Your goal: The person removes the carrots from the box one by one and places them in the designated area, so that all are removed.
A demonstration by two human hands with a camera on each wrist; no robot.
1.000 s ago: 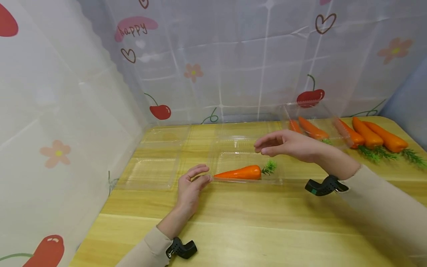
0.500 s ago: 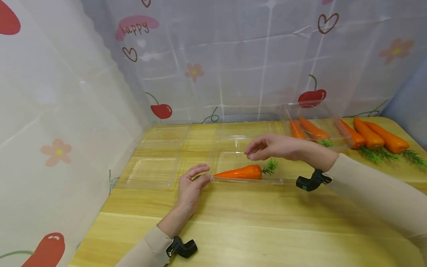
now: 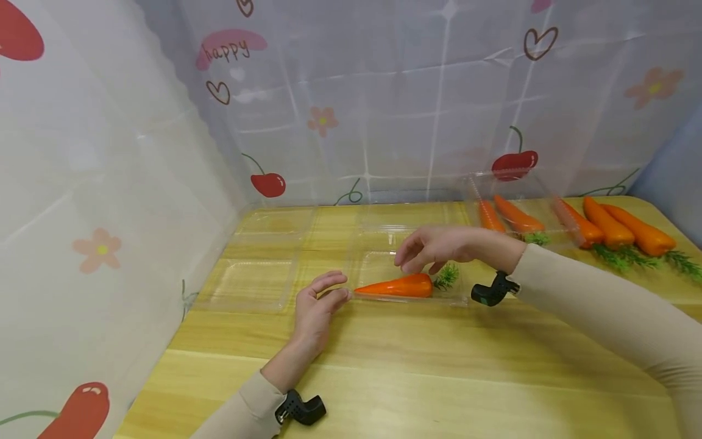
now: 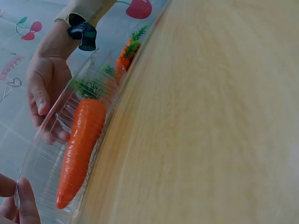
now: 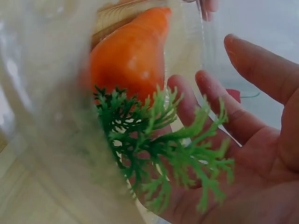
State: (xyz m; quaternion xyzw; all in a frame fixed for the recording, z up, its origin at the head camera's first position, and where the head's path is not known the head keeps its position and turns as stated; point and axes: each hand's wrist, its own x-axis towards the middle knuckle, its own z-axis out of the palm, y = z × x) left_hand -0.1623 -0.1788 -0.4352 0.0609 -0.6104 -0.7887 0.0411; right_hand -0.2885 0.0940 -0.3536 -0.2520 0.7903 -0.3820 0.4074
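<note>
An orange carrot [image 3: 397, 286] with green leaves [image 3: 446, 276] lies along the near side of a clear plastic box [image 3: 459, 300], its tip pointing left. My left hand [image 3: 314, 314] pinches the near left corner of the box's rim between thumb and finger, as the left wrist view shows up close. Over the box is my right hand [image 3: 433, 247], just behind the carrot's thick end, its fingers loosely bent and holding nothing. In the right wrist view the leaves [image 5: 159, 140] overlap the palm and fingers.
Another clear box [image 3: 249, 299] stands at the left. Towards the back right, a clear box with a raised lid [image 3: 507, 174] contains carrots [image 3: 515, 214]. Beside it lie loose carrots [image 3: 638, 228]. A printed cloth wall [image 3: 395, 146] closes off the back of the wooden table.
My right hand has moved left and slightly down, from the box's right part to over the carrot's thick end. The left hand has kept its pinch on the rim.
</note>
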